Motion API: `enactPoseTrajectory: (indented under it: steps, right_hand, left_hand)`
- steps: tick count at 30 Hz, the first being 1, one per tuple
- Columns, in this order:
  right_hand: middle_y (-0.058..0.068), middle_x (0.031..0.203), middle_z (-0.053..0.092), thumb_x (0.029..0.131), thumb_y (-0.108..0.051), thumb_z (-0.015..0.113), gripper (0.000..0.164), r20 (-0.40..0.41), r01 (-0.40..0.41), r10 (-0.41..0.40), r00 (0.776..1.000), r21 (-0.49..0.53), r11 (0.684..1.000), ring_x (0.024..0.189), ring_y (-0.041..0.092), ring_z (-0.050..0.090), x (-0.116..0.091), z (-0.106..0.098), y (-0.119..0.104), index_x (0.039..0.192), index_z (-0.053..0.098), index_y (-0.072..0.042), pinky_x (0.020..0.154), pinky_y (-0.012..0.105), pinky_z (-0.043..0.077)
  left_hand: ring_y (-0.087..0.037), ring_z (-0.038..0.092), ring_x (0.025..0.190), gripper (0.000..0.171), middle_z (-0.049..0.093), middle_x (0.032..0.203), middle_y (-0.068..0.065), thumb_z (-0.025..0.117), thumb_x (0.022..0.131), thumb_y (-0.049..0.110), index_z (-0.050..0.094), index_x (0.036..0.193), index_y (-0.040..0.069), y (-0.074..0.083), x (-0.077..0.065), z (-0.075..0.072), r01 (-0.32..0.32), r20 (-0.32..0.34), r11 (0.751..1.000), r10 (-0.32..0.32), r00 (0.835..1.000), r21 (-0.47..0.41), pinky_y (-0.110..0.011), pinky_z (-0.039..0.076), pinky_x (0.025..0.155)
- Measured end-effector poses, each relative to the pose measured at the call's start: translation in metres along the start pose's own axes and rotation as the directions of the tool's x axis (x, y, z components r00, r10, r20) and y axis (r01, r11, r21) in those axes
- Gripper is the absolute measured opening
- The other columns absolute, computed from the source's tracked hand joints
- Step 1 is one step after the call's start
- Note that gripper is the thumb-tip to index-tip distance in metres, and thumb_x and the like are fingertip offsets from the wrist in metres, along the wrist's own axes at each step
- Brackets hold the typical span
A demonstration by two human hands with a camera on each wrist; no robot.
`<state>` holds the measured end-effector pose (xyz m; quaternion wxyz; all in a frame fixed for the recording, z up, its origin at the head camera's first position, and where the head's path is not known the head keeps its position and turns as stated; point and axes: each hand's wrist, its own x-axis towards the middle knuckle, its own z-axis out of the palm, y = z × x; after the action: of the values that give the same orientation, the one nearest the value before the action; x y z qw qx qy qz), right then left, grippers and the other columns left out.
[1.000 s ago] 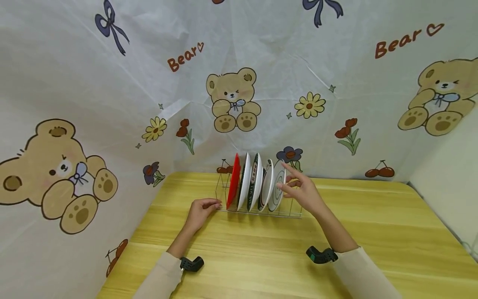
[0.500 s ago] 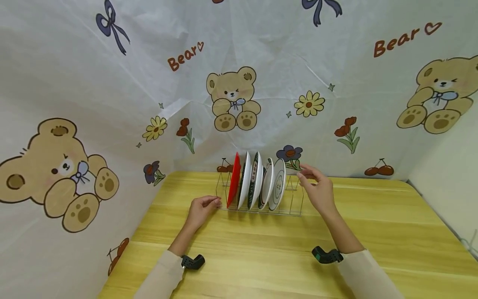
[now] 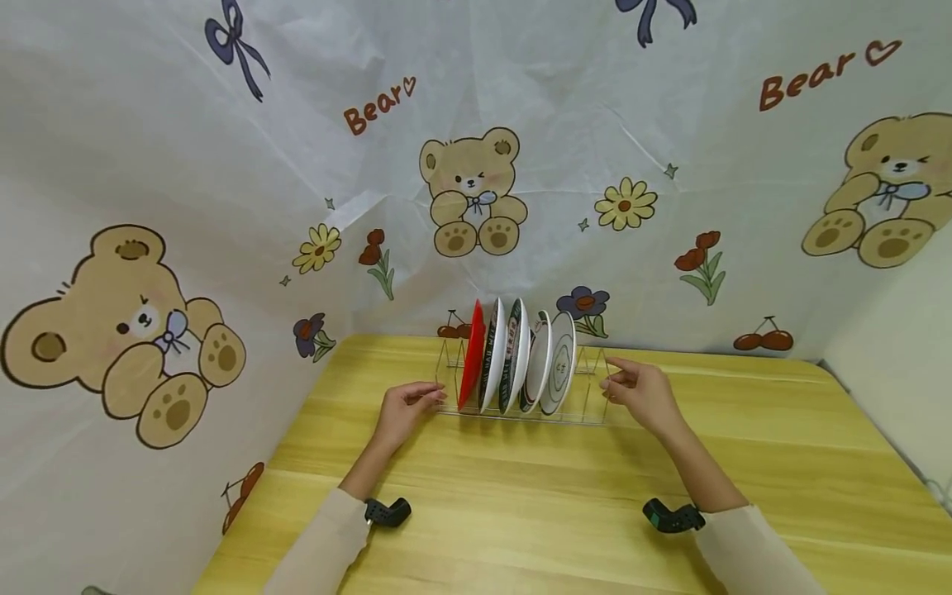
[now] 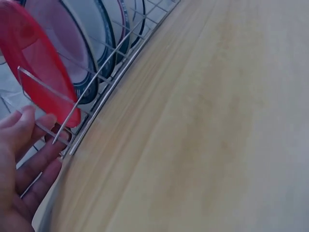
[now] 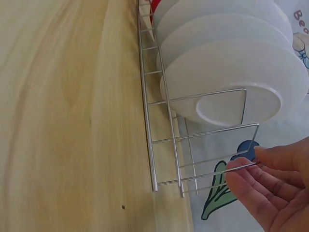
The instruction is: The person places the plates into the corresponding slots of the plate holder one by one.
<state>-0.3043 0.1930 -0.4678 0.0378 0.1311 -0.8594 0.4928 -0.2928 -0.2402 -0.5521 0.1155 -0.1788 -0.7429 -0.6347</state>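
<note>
A silver wire dish rack stands on the table with several plates upright in its slots. At its left end my left hand pinches the wire, thumb and fingertips round the end bar in the left wrist view. My right hand pinches the end wire at the right, between thumb and index finger. The red plate is leftmost. Beside it lean white plates with dark patterned rims, and rightmost a white plate with grey rings, whose plain underside faces the right wrist camera.
The rack stands near the back of the yellow wood-grain table. Right behind it hangs a white cloth printed with bears and flowers, which also runs along the left side. Slots lie right of the last plate.
My right hand has left the rightmost plate, moved right and taken hold of the rack's right end. My left hand has stayed at the left end. The head view has shifted slightly.
</note>
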Motion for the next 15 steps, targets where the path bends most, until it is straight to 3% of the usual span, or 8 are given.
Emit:
enactPoseTrajectory:
  steps: [6, 9, 12, 15]
  right_hand:
    - [0.024, 0.096, 0.074, 0.096, -0.001, 0.069, 0.041, -0.045, 0.016, -0.016, 0.999, -0.003, 1.0, 0.08, 0.031, 0.075, 0.014, -0.007, 0.011, 0.134, 0.061, 0.009, 0.068, 0.033, 0.063]
    - [0.025, 0.097, 0.074, 0.097, -0.003, 0.068, 0.036, -0.048, -0.007, 0.009, 0.999, 0.038, 0.999, 0.081, 0.027, 0.075, 0.02, -0.011, 0.017, 0.13, 0.063, 0.01, 0.069, 0.03, 0.063]
    - [0.026, 0.1, 0.073, 0.098, -0.004, 0.066, 0.034, -0.042, -0.033, 0.036, 0.998, 0.071, 0.997, 0.084, 0.028, 0.075, 0.026, -0.012, 0.022, 0.128, 0.064, 0.01, 0.072, 0.031, 0.063]
    - [0.027, 0.103, 0.073, 0.1, -0.007, 0.064, 0.033, -0.039, -0.035, 0.037, 0.999, 0.05, 0.998, 0.087, 0.032, 0.074, 0.032, -0.014, 0.024, 0.129, 0.064, 0.01, 0.074, 0.032, 0.063]
  left_hand:
    - [-0.029, 0.075, 0.086, 0.018, 0.077, 0.097, -0.018, 0.072, 0.093, 0.005, 0.076, 0.106, -0.008, 0.006, 0.005, -0.002, 0.008, 0.147, 1.0, -0.011, 0.989, 0.018, -0.036, 0.063, 0.077]
    - [-0.026, 0.075, 0.087, 0.019, 0.078, 0.096, -0.011, 0.073, 0.093, 0.01, 0.078, 0.105, -0.004, 0.009, 0.006, -0.003, 0.048, 0.236, 0.998, -0.054, 0.97, 0.031, -0.035, 0.062, 0.079]
    - [-0.026, 0.076, 0.089, 0.02, 0.078, 0.098, -0.012, 0.072, 0.094, 0.011, 0.078, 0.106, -0.004, 0.014, 0.004, -0.004, 0.08, 0.327, 0.997, -0.082, 0.941, 0.021, -0.037, 0.062, 0.082]
    - [-0.027, 0.076, 0.091, 0.022, 0.077, 0.1, -0.014, 0.072, 0.095, 0.011, 0.077, 0.108, -0.005, 0.018, 0.005, -0.006, 0.105, 0.372, 0.994, -0.106, 0.922, 0.024, -0.035, 0.061, 0.085]
